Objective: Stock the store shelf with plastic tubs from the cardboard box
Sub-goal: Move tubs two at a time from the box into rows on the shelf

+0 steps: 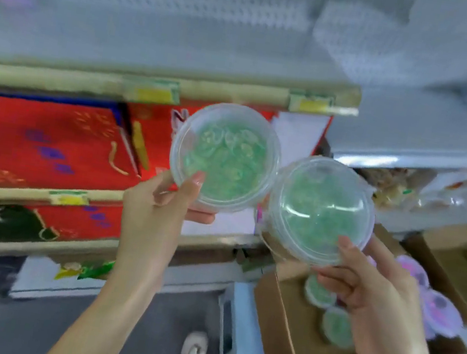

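My left hand (162, 199) grips a clear plastic tub (225, 153) of green pieces, thumb on its lid, held up in front of the shelves. My right hand (371, 282) grips a second, similar tub (321, 208) just right of the first; the two tubs touch at their rims. Below my right hand stands the open cardboard box (277, 320) with more green-filled tubs (337, 325) and purple-filled tubs (439, 310) inside. The white store shelf (184, 48) above is bare, with a pegboard back.
Red gift boxes (43, 145) fill the shelf levels at left. Bagged goods (401, 183) lie on a shelf at right. A light plastic stool (237, 326) stands by the box, another cardboard box (462, 256) at right. A shoe (194, 351) shows on the grey floor.
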{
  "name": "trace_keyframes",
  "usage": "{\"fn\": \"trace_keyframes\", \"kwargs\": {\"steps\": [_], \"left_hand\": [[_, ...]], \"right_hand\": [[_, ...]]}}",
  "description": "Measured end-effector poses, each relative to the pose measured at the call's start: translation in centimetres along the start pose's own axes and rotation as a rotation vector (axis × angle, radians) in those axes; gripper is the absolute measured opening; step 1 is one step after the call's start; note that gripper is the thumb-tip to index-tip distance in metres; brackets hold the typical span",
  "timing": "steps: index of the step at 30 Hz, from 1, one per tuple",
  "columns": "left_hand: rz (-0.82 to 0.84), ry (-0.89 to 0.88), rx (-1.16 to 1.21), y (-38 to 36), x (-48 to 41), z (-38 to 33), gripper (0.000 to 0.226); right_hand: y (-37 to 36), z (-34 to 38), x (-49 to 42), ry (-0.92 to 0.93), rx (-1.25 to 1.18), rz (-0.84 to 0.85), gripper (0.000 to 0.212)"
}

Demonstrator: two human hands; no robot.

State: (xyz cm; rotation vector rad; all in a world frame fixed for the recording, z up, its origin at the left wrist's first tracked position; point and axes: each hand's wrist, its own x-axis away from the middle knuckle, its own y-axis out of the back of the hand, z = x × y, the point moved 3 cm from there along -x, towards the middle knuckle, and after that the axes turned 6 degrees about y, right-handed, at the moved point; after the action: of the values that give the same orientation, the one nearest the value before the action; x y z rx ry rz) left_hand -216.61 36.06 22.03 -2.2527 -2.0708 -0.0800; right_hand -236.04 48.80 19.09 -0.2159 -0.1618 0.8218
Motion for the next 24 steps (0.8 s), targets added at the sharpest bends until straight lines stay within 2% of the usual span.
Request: {"fn": "trace_keyframes", "kwargs": {"steps": [2, 5, 9, 13, 16, 20, 24], "left_hand": [[-0.054, -0.05, 0.027, 2.2, -0.2, -2.8, 0.009], [-0.141, -0.104, 0.071, 5.6, -0.7, -6.4, 0.01], [-0.253, -0.17, 0.073, 10.3, -2.4, -9.6, 0.009], [-0.326, -0.194, 0.069, 14.7, -4.6, -11.3, 0.013], [-0.375, -0.176, 0.076, 17.9, -7.6, -11.8, 0.015], [-0.395, -0.152, 0.087, 22.7, -13.0, -12.4, 0.012], [-0.409, -0.145, 0.067, 28.3, -20.0, -13.8, 0.014]], "right_hand": [[-3.1, 2.0, -0.7, 0.052, -0.003, 0.078, 0.057], [-7.8, 4.3, -1.8, 0.103, 0.001, 0.214, 0.046], [-14.4, 6.1, -2.5, 0.133, -0.015, 0.323, 0.065], [-20.6, 6.5, -3.2, 0.124, -0.051, 0.424, 0.047], [-25.8, 6.1, -4.0, 0.133, -0.057, 0.476, 0.051], [-33.2, 4.5, -5.9, 0.146, -0.04, 0.491, 0.038], [-40.8, 3.2, -8.4, 0.117, -0.033, 0.493, 0.035]]}}
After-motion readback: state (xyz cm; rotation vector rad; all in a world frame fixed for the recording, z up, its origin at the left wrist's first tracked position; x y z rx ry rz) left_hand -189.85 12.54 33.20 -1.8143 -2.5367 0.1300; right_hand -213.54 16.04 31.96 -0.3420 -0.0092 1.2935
